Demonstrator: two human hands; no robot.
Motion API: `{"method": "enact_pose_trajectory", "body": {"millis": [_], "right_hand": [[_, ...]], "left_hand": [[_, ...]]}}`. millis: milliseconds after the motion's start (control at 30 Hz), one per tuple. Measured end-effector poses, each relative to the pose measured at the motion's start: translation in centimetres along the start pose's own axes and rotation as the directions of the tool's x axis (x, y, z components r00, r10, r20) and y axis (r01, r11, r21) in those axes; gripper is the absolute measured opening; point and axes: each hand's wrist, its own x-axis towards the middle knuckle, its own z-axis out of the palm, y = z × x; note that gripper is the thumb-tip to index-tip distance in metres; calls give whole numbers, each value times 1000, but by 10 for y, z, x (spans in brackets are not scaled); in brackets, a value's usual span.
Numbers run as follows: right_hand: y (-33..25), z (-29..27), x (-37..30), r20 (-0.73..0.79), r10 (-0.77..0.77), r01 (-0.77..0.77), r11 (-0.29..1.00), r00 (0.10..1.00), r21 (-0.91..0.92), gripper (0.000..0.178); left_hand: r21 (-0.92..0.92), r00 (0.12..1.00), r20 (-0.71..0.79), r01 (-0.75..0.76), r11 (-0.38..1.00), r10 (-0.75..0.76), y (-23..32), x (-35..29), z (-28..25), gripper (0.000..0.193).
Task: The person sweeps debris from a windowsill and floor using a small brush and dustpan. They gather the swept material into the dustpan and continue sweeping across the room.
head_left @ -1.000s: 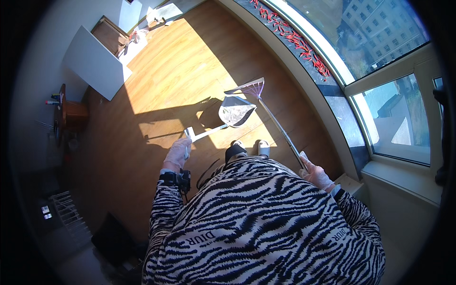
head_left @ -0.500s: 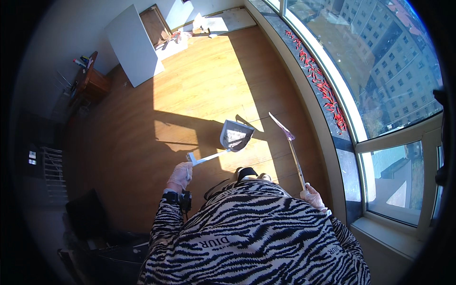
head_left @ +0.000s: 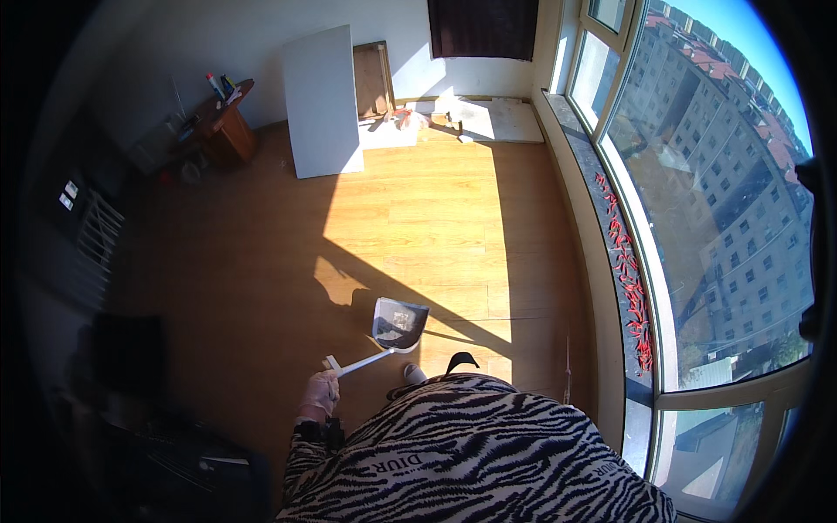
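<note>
Dustpan point(head_left: 400, 324) — plastic; floor point(head_left: 436, 218) — smooth wood.

Dustpan point(head_left: 401, 324) ahead and right of the left grip point(head_left: 320, 394); peppers point(head_left: 629, 283) on the windowsill point(head_left: 573, 129) at right

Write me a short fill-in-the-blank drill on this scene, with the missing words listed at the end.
1. The left hand grips the dustpan by its ____.
2. The thin pieces strewn along the dark window ledge are coloured ____.
3. The person's top is patterned with black and white ____.
4. In the picture, the tall pale panel stands to the ____ of the brown wooden furniture.

Missing words: handle; red; stripes; right.
</note>
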Motion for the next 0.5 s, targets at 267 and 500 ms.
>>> {"method": "enact_pose_trajectory", "body": {"millis": [267,500], "right_hand": [[-109,-38,109,322,431,-339,-39,843,940,15],[-206,-107,149,440,425,-496,24,791,868,26]], "left_hand": [[34,997,-30,-72,997,73,81,55,-11,21],[61,993,-83,-73,995,78,163,118,32,21]]}}
